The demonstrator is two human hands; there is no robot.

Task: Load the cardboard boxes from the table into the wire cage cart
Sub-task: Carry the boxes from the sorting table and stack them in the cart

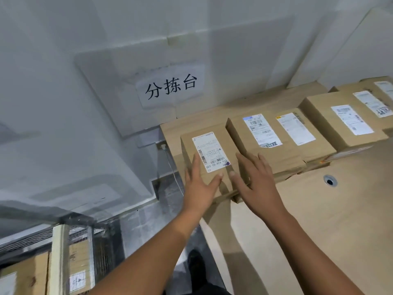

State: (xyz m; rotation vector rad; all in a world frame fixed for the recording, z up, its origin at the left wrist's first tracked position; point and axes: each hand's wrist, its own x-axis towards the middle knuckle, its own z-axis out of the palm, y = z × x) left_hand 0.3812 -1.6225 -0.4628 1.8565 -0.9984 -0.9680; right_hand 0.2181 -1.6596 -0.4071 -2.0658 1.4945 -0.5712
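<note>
Nearest box (207,155) sat at the left end of the row on the counter (319,220), just beside its taller neighbour (274,137); left hand (198,184) lay flat on its top by the shipping label (210,151), right hand (258,179) hovered at its right edge, fingers (196,165) of both spread apart and clamped on nothing yet. Box looked stiff, small and probably light (taped cardboard, could be slick), so a hold on opposite side faces seemed best. Wire cage cart (91,237), down-left of that box, already held at least two labelled cartons (78,271).
</note>
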